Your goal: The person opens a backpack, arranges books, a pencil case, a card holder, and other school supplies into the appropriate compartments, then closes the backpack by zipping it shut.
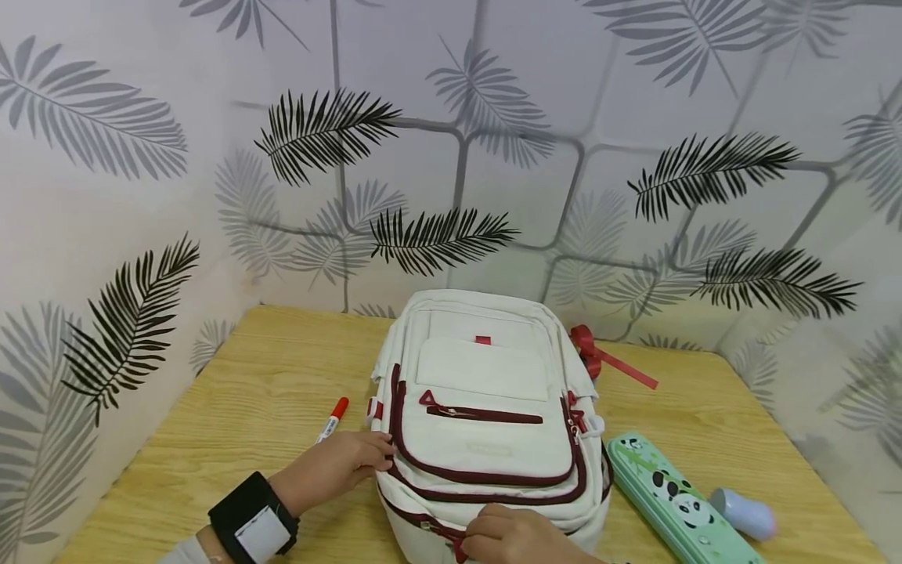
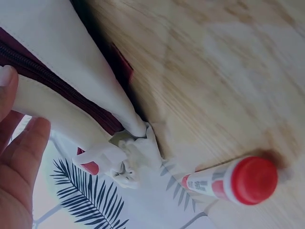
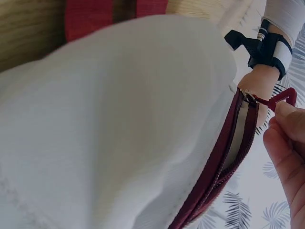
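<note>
The backpack (image 1: pixel 486 372) sits in the middle of the counter (image 1: pixel 282 360), pocket side towards the person. Nearest, the right grip (image 1: pixel 517 536) pinches the red zip pull (image 3: pixel 271 102) between thumb and finger at the bag's lower front, and a gap shows in the dark red zip (image 3: pixel 195 205) just beside the slider (image 3: pixel 249 98). Good work here probably means drawing that pull along the line of the teeth, level with the track rather than up and away, and slowing at the curved corner, where loose cloth could catch. A little further off, the left grip (image 1: pixel 345 462) holds the bag's left edge, thumb beside the zip and fingers against the white cloth; it would serve best by keeping the track taut, clear of the slider. The pencil case (image 1: pixel 676 497) lies close by the bag's right side, a pale tube (image 1: pixel 747 515) just beside it; the marker (image 1: pixel 333 419) lies past the left grip. Farthest, a red strap (image 1: pixel 627 367) trails beyond the bag.
</note>
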A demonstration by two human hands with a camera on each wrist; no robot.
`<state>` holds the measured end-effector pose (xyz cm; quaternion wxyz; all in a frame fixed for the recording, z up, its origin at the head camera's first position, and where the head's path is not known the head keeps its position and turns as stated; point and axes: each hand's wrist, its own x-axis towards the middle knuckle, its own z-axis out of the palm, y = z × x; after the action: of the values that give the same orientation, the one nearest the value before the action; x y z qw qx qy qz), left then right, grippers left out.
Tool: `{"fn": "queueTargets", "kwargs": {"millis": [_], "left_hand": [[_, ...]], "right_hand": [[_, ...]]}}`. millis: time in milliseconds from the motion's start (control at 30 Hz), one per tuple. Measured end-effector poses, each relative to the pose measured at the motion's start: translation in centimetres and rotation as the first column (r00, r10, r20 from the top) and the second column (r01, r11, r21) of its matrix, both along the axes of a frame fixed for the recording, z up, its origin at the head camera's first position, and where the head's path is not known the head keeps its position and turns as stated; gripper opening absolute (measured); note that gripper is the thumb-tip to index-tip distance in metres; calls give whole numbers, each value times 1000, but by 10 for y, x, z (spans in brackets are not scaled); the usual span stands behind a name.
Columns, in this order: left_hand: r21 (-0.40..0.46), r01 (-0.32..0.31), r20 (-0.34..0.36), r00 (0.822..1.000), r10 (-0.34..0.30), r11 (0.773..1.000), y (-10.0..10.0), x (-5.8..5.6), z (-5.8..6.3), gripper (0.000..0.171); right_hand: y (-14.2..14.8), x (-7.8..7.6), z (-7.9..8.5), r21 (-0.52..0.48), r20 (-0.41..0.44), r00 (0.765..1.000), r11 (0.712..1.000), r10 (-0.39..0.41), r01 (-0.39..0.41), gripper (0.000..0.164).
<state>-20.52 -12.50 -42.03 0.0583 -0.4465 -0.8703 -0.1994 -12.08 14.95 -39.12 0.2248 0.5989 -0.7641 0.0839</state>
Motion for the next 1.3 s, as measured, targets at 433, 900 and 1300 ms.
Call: {"fn": "queueTargets", "kwargs": {"millis": [433,900,1300], "left_hand": [[-19,2,-11,1000,-2,1000,-3,-1,2,23],[37,7,-21,1000,-7,999,-8,-3,-1,19],[55,-14,-16,1000,15,998,-12,-6,-1,21]], "right_hand": [[16,-3,-6,-44,1,999,998,34,-34,10],[33,-2,-12,-58,-41,999,998,21,-24,22],[49,-2,-15,-101,-60,998,995,-15,9,23]]}}
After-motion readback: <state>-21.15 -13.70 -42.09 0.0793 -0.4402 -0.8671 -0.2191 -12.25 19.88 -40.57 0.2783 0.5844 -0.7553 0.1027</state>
